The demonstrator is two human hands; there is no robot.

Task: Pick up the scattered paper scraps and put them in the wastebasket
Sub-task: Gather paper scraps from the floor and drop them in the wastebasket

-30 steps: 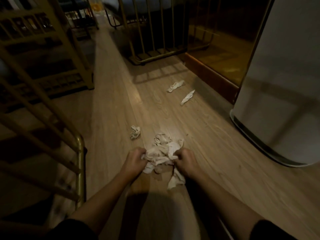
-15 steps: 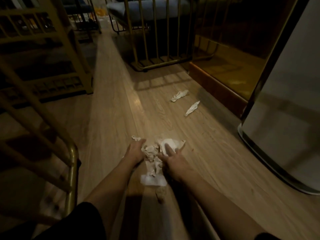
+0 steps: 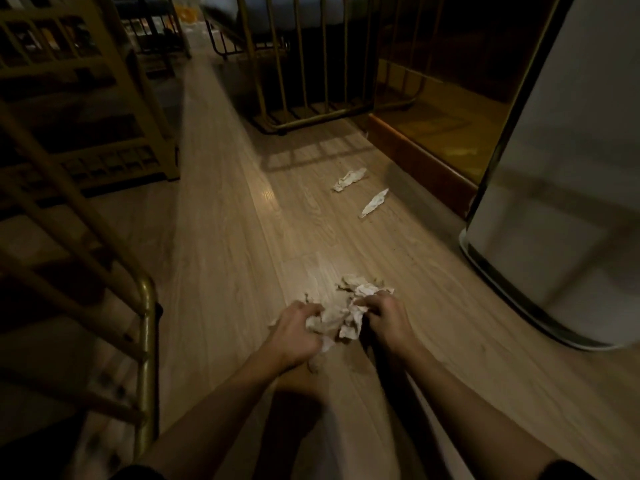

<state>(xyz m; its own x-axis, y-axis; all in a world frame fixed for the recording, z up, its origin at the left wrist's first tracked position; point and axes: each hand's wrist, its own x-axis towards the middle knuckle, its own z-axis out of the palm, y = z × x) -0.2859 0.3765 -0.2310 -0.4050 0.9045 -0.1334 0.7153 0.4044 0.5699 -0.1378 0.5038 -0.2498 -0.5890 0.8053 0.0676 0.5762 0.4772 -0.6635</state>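
A bunch of crumpled white paper scraps (image 3: 341,315) lies on the wooden floor in front of me. My left hand (image 3: 294,332) grips its left side and my right hand (image 3: 386,317) grips its right side, fingers curled into the paper. Some of the bunch (image 3: 362,287) sticks out beyond my right hand. Farther ahead, two loose scraps rest on the floor: a crumpled one (image 3: 349,179) and a long twisted one (image 3: 374,206). No wastebasket is recognisable in view.
A large white rounded appliance (image 3: 568,188) stands at the right. A gold metal rack (image 3: 304,64) stands ahead, with a dark raised step (image 3: 419,164) beside it. Gold railings (image 3: 145,327) and shelving (image 3: 86,109) line the left. The wooden floor (image 3: 225,237) runs between them.
Both hands have closed in on the paper bunch again after spreading it on the floor. The small scrap to the left of the bunch is now gathered in.
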